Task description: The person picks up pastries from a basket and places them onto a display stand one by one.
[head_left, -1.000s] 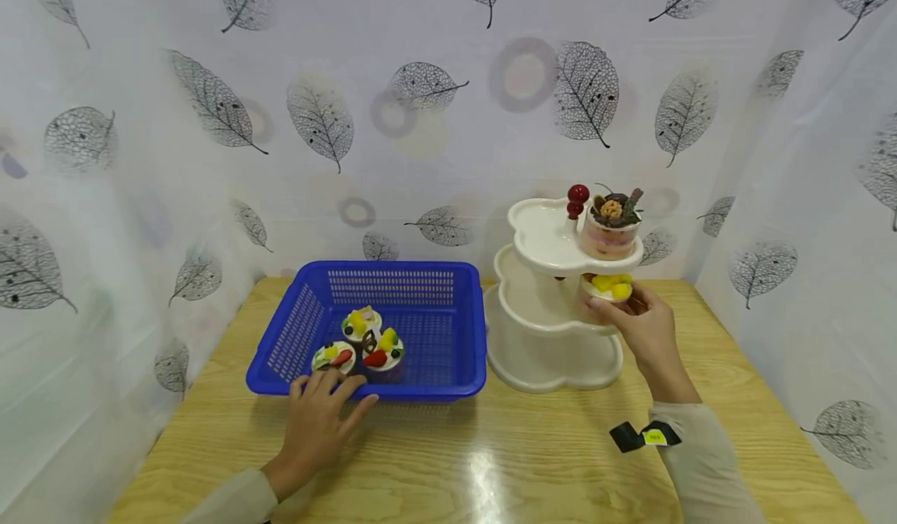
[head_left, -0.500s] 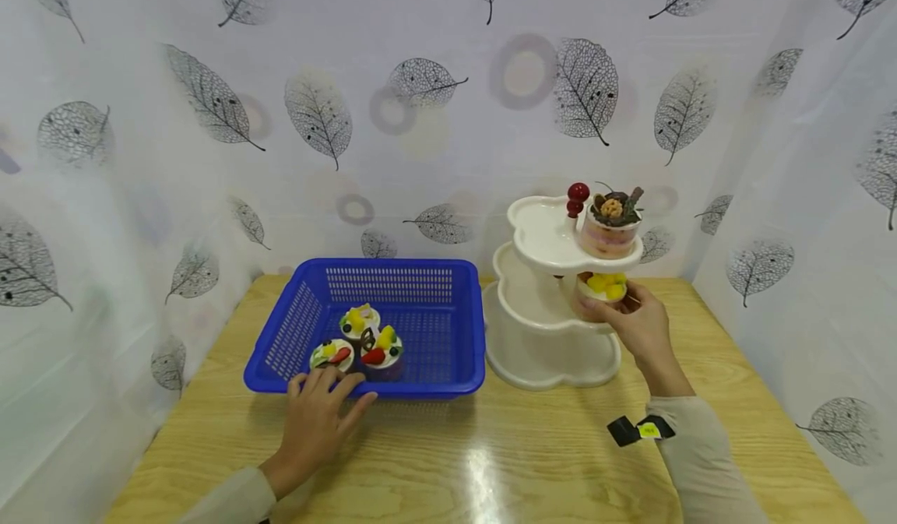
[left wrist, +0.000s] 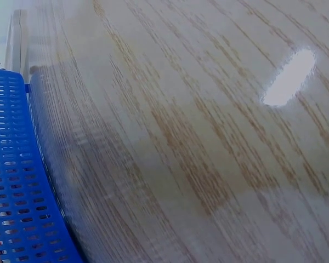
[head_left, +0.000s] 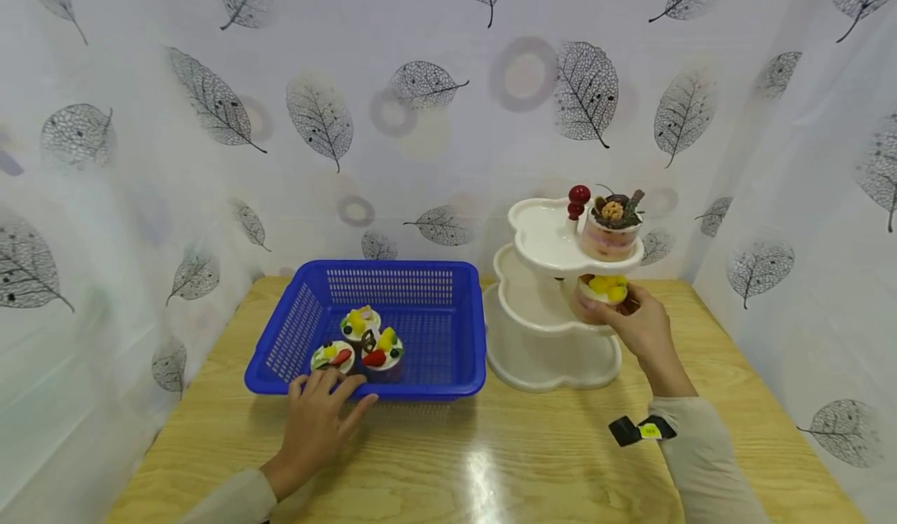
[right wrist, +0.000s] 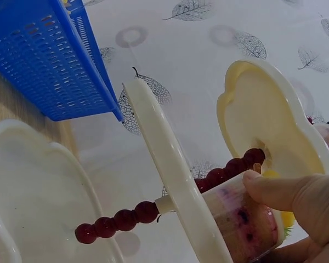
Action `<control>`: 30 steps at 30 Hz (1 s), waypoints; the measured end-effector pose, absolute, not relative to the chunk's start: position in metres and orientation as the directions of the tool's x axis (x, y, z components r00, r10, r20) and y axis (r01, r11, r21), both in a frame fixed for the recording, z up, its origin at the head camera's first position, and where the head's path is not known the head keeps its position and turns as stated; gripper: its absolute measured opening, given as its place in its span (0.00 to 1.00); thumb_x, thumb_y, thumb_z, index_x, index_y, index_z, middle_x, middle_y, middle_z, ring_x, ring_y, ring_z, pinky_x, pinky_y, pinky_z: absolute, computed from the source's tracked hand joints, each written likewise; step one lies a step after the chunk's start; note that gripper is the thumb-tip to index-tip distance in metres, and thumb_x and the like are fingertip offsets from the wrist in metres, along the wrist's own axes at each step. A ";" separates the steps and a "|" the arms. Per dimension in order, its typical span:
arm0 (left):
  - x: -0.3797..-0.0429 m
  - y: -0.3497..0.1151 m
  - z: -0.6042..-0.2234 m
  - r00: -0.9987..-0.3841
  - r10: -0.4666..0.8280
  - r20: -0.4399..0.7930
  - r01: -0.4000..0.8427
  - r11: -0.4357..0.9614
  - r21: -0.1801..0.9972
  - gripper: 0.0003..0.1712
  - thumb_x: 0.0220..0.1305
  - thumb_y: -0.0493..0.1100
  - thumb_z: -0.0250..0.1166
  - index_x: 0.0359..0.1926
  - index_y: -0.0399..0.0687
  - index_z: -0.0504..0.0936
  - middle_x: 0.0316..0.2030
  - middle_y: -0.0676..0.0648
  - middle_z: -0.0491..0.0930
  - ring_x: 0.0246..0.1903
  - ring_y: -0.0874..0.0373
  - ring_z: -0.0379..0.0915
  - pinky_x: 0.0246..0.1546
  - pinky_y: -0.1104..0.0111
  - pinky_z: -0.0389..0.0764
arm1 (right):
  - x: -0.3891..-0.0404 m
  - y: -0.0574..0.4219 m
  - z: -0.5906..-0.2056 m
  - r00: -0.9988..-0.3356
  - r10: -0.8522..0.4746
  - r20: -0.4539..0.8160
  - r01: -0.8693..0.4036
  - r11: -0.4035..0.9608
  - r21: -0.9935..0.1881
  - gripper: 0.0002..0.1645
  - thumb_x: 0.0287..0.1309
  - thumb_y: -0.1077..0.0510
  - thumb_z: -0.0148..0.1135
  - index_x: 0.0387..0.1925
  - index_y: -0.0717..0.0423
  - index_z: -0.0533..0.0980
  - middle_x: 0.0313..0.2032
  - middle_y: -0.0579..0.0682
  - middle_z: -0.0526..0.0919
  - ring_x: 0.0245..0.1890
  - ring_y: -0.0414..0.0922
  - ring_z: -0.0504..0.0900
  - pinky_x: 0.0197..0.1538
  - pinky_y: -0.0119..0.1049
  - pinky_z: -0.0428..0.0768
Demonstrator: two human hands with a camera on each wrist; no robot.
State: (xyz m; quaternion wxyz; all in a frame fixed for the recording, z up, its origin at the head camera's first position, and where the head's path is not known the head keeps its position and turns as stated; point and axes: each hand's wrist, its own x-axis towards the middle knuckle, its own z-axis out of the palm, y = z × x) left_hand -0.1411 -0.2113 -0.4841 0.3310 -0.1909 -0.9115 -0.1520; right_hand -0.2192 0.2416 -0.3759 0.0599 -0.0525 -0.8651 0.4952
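Note:
My right hand (head_left: 641, 329) holds a clear dessert cup (head_left: 592, 302) with yellow fruit on top, at the right side of the stand's middle tier. In the right wrist view, the thumb presses the rim of the cup (right wrist: 244, 224), whose base is right at the tier. The white three-tier stand (head_left: 536, 298) has scalloped plates and a red beaded post (right wrist: 126, 219). A chocolate-topped dessert cup (head_left: 610, 232) sits on its top tier. My left hand (head_left: 315, 423) has its fingers bent over the front rim of a blue basket (head_left: 427, 390), thumb spread outside.
Inside the basket, toward its left, stand three fruit-topped dessert cups, one with a strawberry (head_left: 381, 356). The wooden table (head_left: 490, 454) runs back to a leaf-print curtain (head_left: 448, 119). The top tier overhangs my right hand's cup.
The cup in my right hand has shifted slightly left and down on the middle tier. My left hand stays at the basket rim.

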 end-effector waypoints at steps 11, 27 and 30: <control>-0.143 -0.211 -0.484 -0.682 0.249 0.688 0.456 0.880 0.134 0.27 0.65 0.67 0.53 0.38 0.51 0.84 0.31 0.48 0.77 0.36 0.48 0.73 0.42 0.46 0.63 | -0.185 0.225 -0.372 -0.956 0.265 0.129 -0.037 0.325 -0.945 0.55 0.58 0.52 0.67 0.74 0.63 0.42 0.74 0.59 0.44 0.74 0.53 0.46 0.70 0.49 0.54; -0.143 -0.212 -0.485 -0.668 0.253 0.700 0.452 0.885 0.112 0.21 0.58 0.62 0.63 0.38 0.51 0.85 0.31 0.47 0.78 0.36 0.48 0.74 0.41 0.46 0.65 | -0.157 0.150 -0.385 -0.966 -0.017 0.258 -0.259 0.067 -0.964 0.42 0.56 0.71 0.62 0.69 0.68 0.54 0.68 0.61 0.60 0.69 0.52 0.59 0.65 0.30 0.63; -0.143 -0.212 -0.484 -0.674 0.249 0.695 0.453 0.883 0.123 0.21 0.57 0.61 0.64 0.38 0.50 0.85 0.31 0.47 0.78 0.36 0.48 0.74 0.42 0.46 0.64 | -0.168 0.129 -0.391 -0.954 -0.141 0.265 -0.276 0.066 -0.959 0.44 0.55 0.69 0.64 0.70 0.67 0.54 0.69 0.62 0.60 0.70 0.55 0.58 0.68 0.41 0.61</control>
